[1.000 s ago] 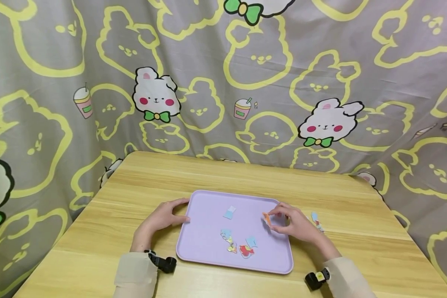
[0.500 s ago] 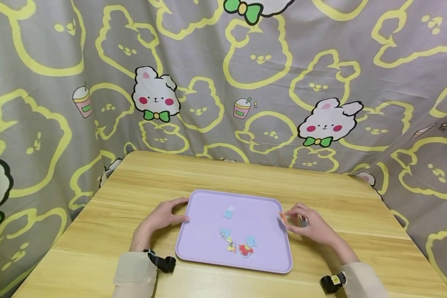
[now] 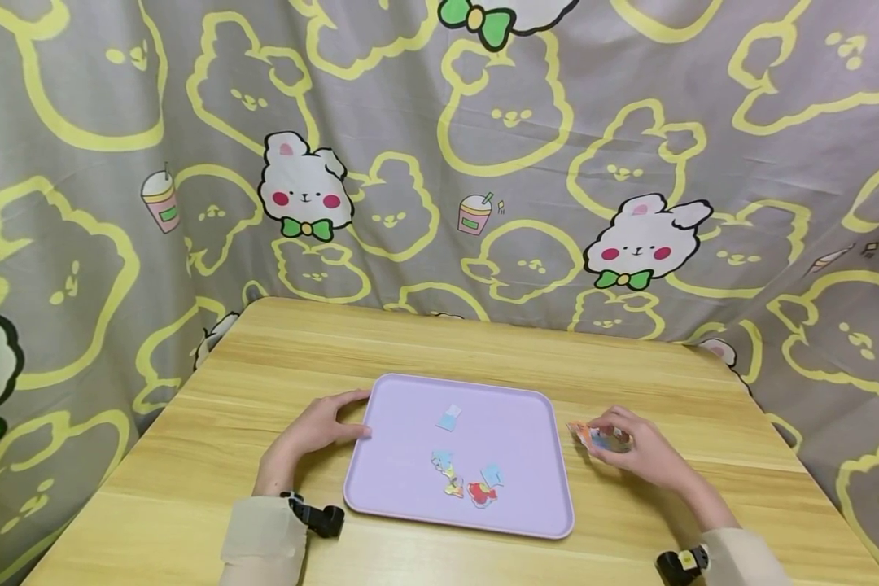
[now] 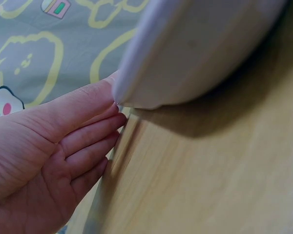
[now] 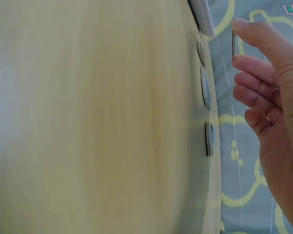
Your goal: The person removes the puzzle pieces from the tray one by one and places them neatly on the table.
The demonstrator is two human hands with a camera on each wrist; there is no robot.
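My right hand (image 3: 648, 448) pinches a thin orange puzzle piece (image 3: 577, 431) between thumb and index finger, just off the tray's right side. The right wrist view shows that piece (image 5: 233, 45) edge-on between the fingertips, above the table. Several other flat pieces (image 5: 205, 87) lie on the table below, partly hidden by the hand in the head view. My left hand (image 3: 322, 427) rests at the left edge of the lilac tray (image 3: 403, 480). In the left wrist view its thumb touches the tray rim (image 4: 136, 63), with the other fingers fairly straight beside it.
On the tray lie a pale blue and white piece (image 3: 449, 418), a red piece (image 3: 482, 494), a blue piece (image 3: 493, 474) and yellowish pieces (image 3: 452, 484). The wooden table (image 3: 425, 342) ends at a patterned curtain (image 3: 410, 277) behind.
My right hand has moved right with the orange puzzle piece, from above the tray to over the table beside it. My left hand stays at the tray's edge.
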